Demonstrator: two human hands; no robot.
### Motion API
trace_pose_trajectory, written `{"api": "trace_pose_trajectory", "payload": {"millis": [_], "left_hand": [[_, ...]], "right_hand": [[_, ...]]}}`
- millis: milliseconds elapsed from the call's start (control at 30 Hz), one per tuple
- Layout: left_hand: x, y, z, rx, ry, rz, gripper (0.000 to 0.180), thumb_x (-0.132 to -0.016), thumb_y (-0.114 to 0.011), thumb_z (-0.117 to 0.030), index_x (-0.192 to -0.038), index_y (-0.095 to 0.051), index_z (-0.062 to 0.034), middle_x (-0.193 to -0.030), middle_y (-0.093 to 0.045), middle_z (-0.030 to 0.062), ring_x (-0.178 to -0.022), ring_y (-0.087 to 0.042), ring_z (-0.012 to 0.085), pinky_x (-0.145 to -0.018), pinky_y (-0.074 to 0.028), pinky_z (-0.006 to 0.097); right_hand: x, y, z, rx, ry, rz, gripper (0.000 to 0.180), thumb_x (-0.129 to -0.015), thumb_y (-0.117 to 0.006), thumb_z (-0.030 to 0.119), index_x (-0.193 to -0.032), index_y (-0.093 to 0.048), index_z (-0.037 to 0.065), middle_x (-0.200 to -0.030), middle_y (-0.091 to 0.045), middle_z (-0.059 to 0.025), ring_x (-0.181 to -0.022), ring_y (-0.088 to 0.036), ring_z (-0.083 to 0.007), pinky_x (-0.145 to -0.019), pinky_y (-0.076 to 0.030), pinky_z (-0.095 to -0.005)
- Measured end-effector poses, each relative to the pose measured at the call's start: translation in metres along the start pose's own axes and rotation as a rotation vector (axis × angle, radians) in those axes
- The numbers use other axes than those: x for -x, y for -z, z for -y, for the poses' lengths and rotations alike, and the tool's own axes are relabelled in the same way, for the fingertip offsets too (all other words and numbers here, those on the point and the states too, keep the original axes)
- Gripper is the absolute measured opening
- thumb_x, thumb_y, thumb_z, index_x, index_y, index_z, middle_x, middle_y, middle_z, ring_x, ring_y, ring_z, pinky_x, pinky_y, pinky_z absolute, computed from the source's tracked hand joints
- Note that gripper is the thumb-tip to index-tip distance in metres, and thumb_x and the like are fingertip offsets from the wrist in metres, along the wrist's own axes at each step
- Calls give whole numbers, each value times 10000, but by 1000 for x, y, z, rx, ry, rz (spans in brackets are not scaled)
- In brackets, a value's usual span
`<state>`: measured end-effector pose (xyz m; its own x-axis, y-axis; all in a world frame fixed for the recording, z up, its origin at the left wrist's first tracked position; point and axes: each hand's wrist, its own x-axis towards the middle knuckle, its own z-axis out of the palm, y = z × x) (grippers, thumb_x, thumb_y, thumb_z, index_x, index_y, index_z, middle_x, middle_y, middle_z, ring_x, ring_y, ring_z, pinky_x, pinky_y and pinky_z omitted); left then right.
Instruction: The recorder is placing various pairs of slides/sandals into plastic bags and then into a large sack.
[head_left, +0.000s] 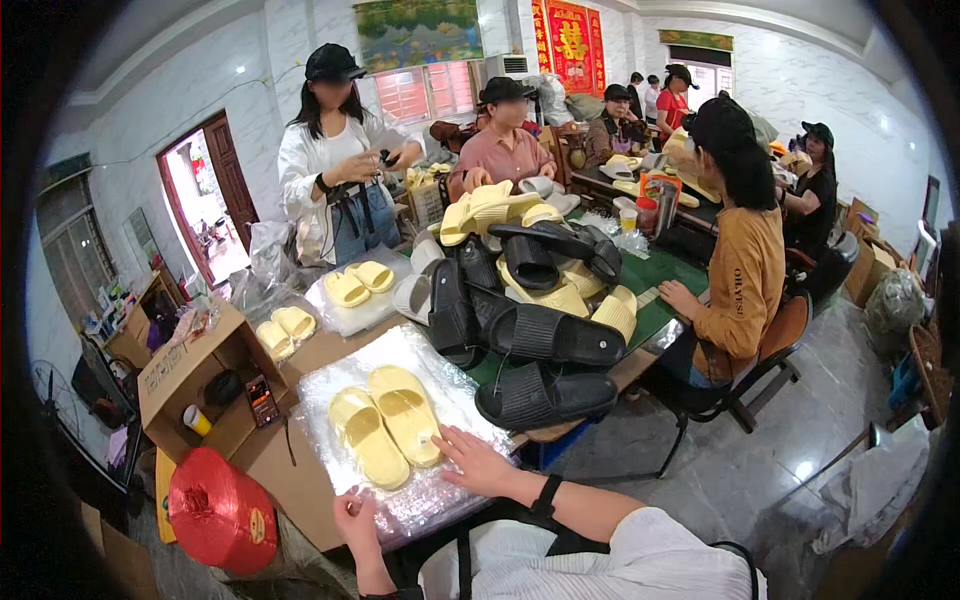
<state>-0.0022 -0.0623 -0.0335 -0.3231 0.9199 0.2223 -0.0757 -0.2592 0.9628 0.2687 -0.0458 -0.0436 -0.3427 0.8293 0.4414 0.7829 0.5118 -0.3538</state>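
Note:
A pair of pale yellow slippers [385, 424] lies side by side on a sheet of clear plastic wrap [400, 375] spread over brown cardboard. My right hand [478, 460] rests flat on the wrap just right of the slippers, fingers spread, touching the nearer slipper's edge. My left hand [356, 518] sits at the wrap's near edge below the slippers, fingers on the plastic. Neither hand grips a slipper.
A heap of black and yellow slippers [530, 300] covers the table behind. More wrapped yellow pairs [358, 283] lie to the left. An open cardboard box [195, 385] and a red twine spool [222, 512] stand at my left. Several people sit or stand around the table.

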Motion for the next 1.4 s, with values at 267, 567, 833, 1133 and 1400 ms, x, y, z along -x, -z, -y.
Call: {"api": "trace_pose_trajectory", "payload": {"millis": [267,567,833,1133,1400], "left_hand": [[-27,-24,-53,90,521,242,438,-904,-688,-223,-1264,-583,3,-1123,-641,81,-818,-611,189,-603,-482,304],[-44,-45,-14,155,411,189,502,-829,-715,-71,-1265,-518,81,-1100,-641,156,-901,-644,223,-721,-532,338],[-41,-38,-14,296,478,244,609,-774,-544,43,-1372,-451,-15,-1211,-605,165,-1068,-634,315,-823,-588,480],[7,-32,-44,624,492,288,674,-781,-488,44,-1443,-411,-58,-1314,-563,172,-1199,-580,351,-984,-525,540],[38,-37,-71,731,476,365,629,-805,-527,27,-1423,-413,-5,-1315,-569,145,-1217,-577,313,-1023,-502,460]], "right_hand": [[4,-4,-4,-7,-19,-7,712,-963,-551,418,-1530,-294,72,-1567,-290,-241,-1420,-340,-398,-1166,-279,-467],[4,1,-3,8,-35,2,707,-960,-553,415,-1526,-304,73,-1570,-291,-228,-1419,-341,-391,-1158,-289,-468],[0,25,-5,-409,-32,-32,746,-930,-641,374,-1506,-316,29,-1545,-320,-238,-1427,-317,-397,-1159,-289,-464],[-7,57,14,-536,-265,-353,888,-843,-789,324,-1493,-294,-26,-1457,-400,-203,-1277,-487,-321,-1048,-426,-405],[3,83,58,-1245,-405,-48,379,-856,-770,237,-1110,-643,-15,-938,-685,-31,-823,-600,-82,-729,-479,-246]]}}
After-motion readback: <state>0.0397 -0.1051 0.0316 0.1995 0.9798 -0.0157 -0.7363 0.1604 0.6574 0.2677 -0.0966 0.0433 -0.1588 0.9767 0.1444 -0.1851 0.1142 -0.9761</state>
